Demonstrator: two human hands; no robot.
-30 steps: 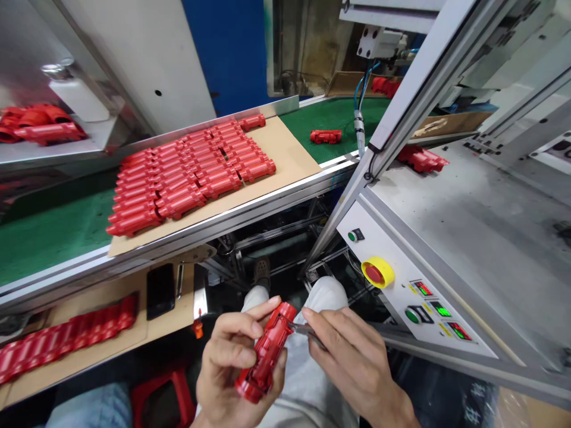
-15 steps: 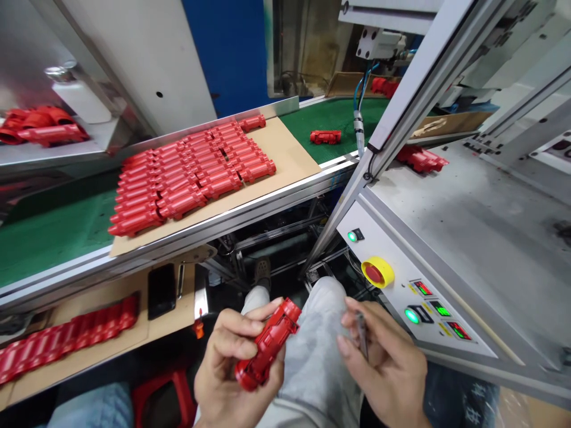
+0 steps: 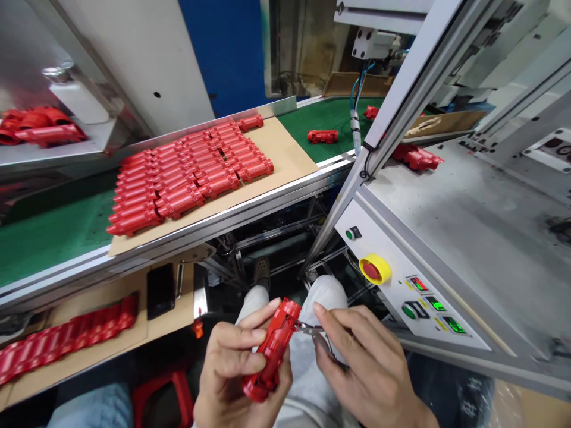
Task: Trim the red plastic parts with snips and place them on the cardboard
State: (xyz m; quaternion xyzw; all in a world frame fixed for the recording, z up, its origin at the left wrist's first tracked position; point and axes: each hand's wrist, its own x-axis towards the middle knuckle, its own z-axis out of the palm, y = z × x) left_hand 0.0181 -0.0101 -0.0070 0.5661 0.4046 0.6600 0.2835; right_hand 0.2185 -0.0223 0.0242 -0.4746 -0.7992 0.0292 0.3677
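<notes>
Back at the part comes the right hand: half a second ago it hung apart with its metal tool raised, and now the tool's tip touches the upper end of the red plastic part. The left hand has tilted that part a little more upright.

The left hand is closed around the red plastic part, thumb across its front and fingers behind it, holding it slanted just above the person's lap. The right hand pinches the metal tool between thumb and forefinger, its other fingers curled. The two hands sit close together, joined only by the tool and the part.

Up and away from the left hand, rows of red parts lie side by side on a cardboard sheet, which rests on the green belt. A single red part lies alone on the belt farther off, beyond the right hand. Left of the left hand, a black phone lies on a lower shelf next to another row of red parts. Just above the right hand is a control panel with a red stop button in a yellow collar, fronting a grey desk.
</notes>
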